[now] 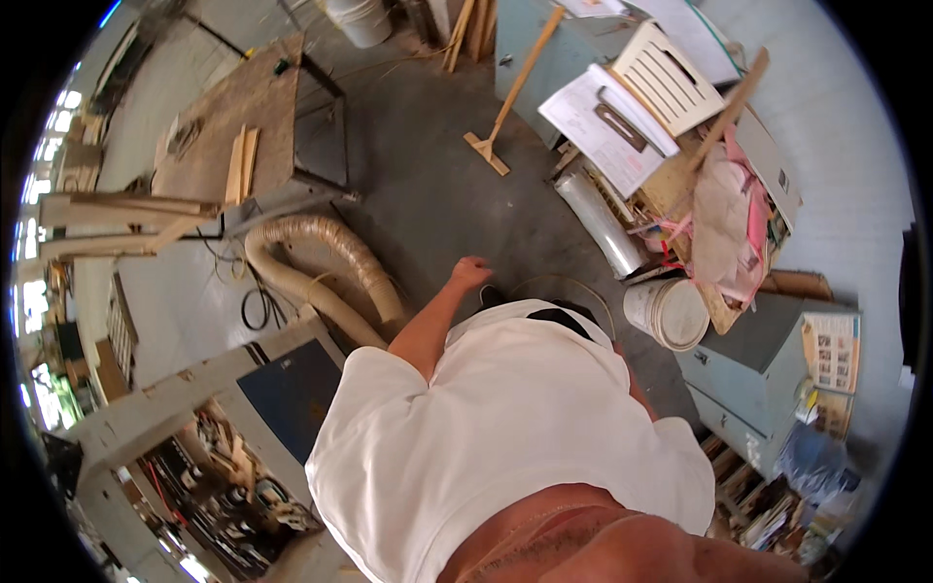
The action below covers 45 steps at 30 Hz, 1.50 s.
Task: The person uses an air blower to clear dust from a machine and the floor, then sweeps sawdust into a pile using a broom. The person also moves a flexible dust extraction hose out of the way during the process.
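My left hand [472, 272] hangs in front of my body over the grey floor, small in the view. Its fingers look loosely curled, and nothing shows in them. It touches nothing; nearest to it are my shoe [493, 293] and a ribbed, tan flexible hose [321, 233] that loops over the floor to its left. Only a strip of my right arm [637, 387] shows beside my white shirt [525, 398]; the right hand is hidden behind my body.
Right: a cluttered bench with papers [607, 126], a clear plastic roll [603, 223], a white bucket [671, 313] and a grey-blue cabinet [743, 364]. Ahead: a wooden T-shaped pusher [491, 146]. Left: a wooden-topped table [233, 117], stacked boards [126, 214] and a machine frame with an opening [170, 398].
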Each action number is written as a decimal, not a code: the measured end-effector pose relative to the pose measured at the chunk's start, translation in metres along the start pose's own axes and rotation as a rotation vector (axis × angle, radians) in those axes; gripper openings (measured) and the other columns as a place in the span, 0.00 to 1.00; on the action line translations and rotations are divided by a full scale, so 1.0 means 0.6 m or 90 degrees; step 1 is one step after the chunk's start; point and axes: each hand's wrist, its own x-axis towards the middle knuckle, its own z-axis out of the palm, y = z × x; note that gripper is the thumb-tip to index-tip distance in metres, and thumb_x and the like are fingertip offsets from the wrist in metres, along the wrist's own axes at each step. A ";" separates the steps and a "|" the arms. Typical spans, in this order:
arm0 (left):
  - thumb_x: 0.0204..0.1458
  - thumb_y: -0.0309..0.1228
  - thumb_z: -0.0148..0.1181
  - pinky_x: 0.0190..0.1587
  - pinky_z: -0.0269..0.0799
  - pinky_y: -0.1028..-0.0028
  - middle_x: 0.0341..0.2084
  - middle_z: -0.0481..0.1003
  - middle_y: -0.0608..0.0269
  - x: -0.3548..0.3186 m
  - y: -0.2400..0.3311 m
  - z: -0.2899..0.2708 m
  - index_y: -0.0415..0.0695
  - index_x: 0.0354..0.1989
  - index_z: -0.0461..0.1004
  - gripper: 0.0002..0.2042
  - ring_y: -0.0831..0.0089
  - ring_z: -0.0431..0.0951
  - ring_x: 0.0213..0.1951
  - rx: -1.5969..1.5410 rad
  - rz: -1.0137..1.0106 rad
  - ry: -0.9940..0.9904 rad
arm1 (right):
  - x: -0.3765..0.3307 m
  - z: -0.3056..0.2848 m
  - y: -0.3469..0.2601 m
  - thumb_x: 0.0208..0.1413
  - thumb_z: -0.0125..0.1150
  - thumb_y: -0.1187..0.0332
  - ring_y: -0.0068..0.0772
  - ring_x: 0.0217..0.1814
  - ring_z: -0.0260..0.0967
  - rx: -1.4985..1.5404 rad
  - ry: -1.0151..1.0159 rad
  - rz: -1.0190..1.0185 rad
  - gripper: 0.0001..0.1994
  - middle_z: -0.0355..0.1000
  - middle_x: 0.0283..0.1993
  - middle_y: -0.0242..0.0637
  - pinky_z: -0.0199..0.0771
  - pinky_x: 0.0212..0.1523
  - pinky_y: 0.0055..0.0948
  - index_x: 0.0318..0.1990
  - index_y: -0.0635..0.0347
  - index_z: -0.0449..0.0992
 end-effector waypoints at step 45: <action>0.51 0.36 0.57 0.58 0.65 0.63 0.58 0.63 0.49 0.261 0.096 -0.883 0.40 0.62 0.60 0.30 0.53 0.65 0.58 0.003 0.177 0.035 | 1.011 -0.768 -0.570 0.48 0.55 0.64 0.55 0.29 0.72 -0.122 -0.127 -0.148 0.13 0.73 0.26 0.53 0.71 0.33 0.48 0.23 0.67 0.76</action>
